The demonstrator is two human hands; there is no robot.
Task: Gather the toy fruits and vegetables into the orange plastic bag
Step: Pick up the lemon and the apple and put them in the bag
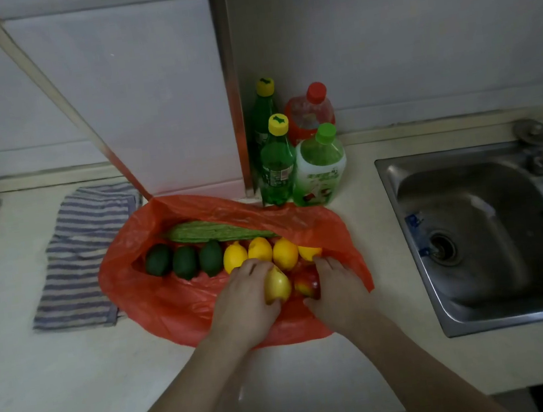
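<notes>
The orange bag point(172, 302) lies open in the middle of the table point(63, 389), close to the back wall. Both hands are in the bag's right part, near its front edge.

The left hand point(244, 296) curls round a yellow fruit point(276, 286), with the fingers on top and the thumb under it. The right hand point(337, 287) curls round a red fruit point(306, 284) in the same way. The two fruits touch each other between the hands.

Behind the hands, four lemons point(285, 252) sit in a row inside the bag. Three dark green fruits point(185, 262) go on with the row to the left. A long green gourd point(204, 233) lies behind the row, partly under the bag's back flap.

A striped cloth point(77, 262) lies on the table, just left of the bag. Four bottles point(277, 167) stand at the back, just behind the bag. A metal sink point(473, 231) is set in the table's right side, near the bag.
</notes>
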